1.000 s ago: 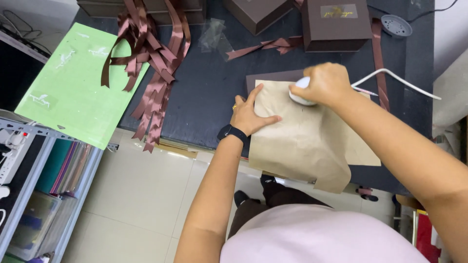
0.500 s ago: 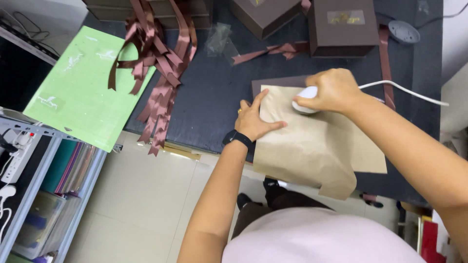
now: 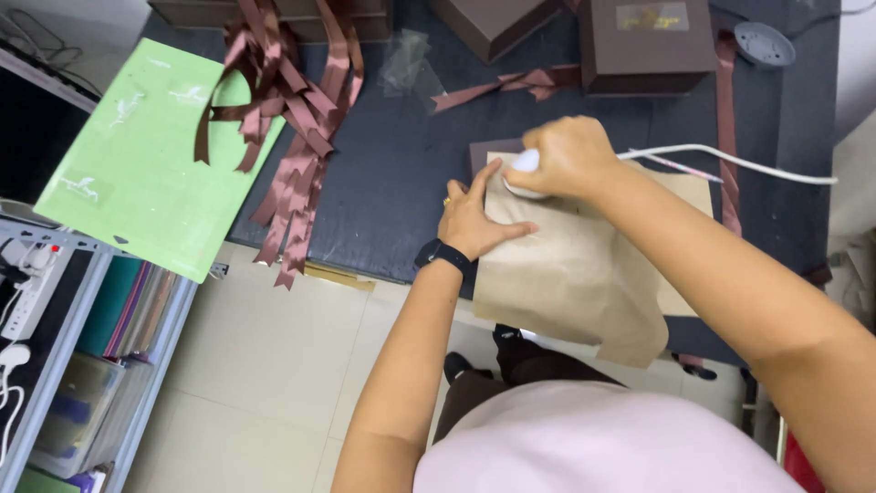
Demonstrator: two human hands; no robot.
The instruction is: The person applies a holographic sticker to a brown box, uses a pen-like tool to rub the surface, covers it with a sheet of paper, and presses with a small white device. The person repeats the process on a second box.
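My left hand (image 3: 476,219) lies flat with fingers spread on the left edge of a sheet of brown paper (image 3: 584,274), which drapes over the dark table's (image 3: 383,201) near edge. My right hand (image 3: 568,157) is closed around a small white device (image 3: 522,164) with a white cord (image 3: 748,160) running off to the right, pressed onto the paper's top left corner. A dark brown flat piece (image 3: 482,152) shows from under the paper there. A black watch sits on my left wrist.
A pile of brown ribbons (image 3: 292,119) lies at the table's left, overlapping a green sheet (image 3: 137,173). Brown gift boxes (image 3: 648,41) stand at the back, with a loose ribbon (image 3: 497,87) and a grey round object (image 3: 765,43). Grey shelving (image 3: 55,365) stands at lower left.
The camera view shifted slightly. Both hands stay on the paper; my right hand with the white device has moved a little left toward the paper's top left corner.
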